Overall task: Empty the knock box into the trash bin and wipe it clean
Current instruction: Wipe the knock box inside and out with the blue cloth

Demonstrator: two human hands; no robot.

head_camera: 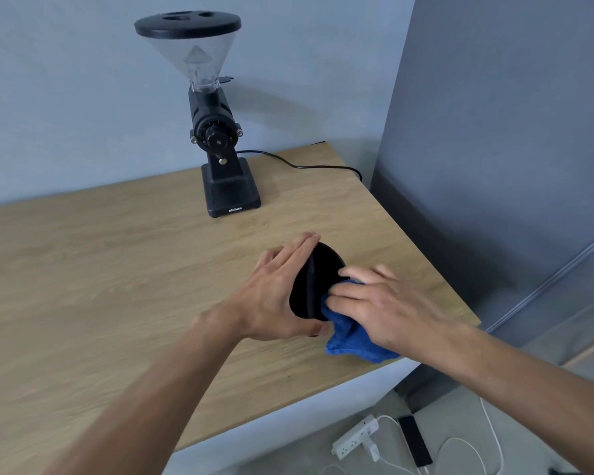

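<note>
The black knock box (318,279) is steadied on its side on the table (117,269) by the left hand (275,289), fingers wrapped around it, while a blue cloth (352,332), pressed under the right hand (378,303), is worked into its mouth. Wiping appears underway; next, the remaining inside likely needs turning toward the cloth.

Matt black plastic knock box (318,269), fluffy blue terry cloth (352,337), smooth wood-grain table (117,269).

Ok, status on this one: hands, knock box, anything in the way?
Left hand holds knock box tilted. Right hand presses blue cloth in. Nothing in the way.
</note>
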